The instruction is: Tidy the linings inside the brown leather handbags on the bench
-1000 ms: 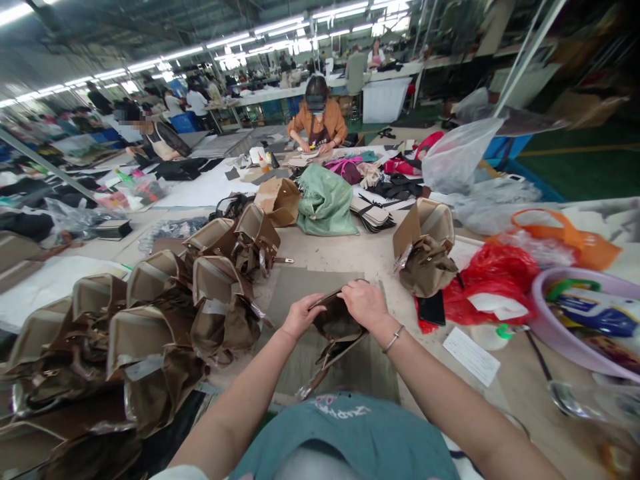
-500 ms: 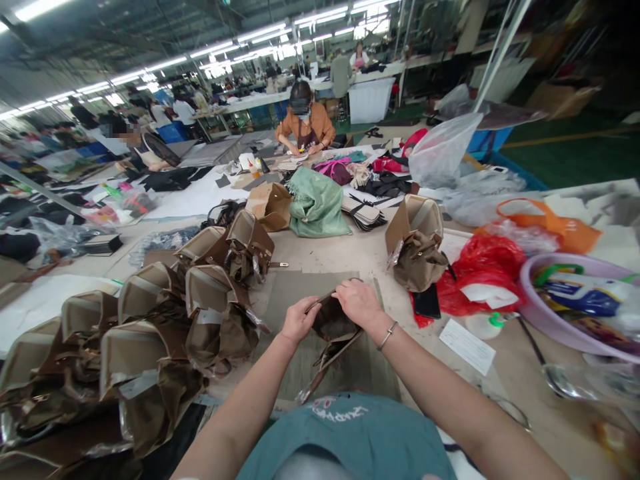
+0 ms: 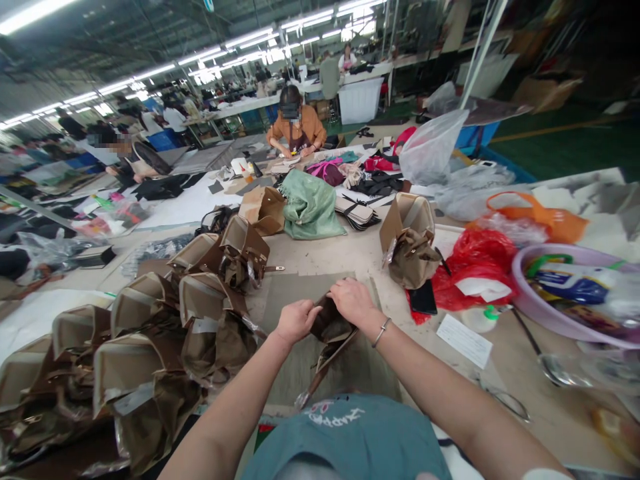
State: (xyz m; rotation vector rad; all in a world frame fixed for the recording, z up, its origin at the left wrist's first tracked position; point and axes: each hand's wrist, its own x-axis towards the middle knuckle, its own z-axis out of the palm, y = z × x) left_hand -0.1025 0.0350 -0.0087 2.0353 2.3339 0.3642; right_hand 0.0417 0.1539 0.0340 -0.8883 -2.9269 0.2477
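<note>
A brown handbag (image 3: 334, 325) is held in front of me above a grey-green work mat (image 3: 287, 297), its opening partly facing me. My left hand (image 3: 296, 321) grips the bag's rim on the left, thumb and fingers pinched together. On the far right side of the rim, my right hand (image 3: 354, 304) is closed over the edge, with a bracelet on that wrist. A brown strap or flap (image 3: 325, 373) hangs from the bag toward my body. The bag's far side and base are hidden from view.
Several similar brown bags (image 3: 205, 300) crowd the table at left. One more bag (image 3: 411, 247) stands at right, near a black phone (image 3: 423, 297), a red plastic bag (image 3: 480, 260) and a purple basin (image 3: 525, 293). A green sack (image 3: 313, 207) lies ahead; a co-worker (image 3: 297, 127) sits beyond.
The camera view has shifted slightly, so the surroundings sit a little further left. My left hand's fingers are more curled over the rim; both hands still hold the handbag.
</note>
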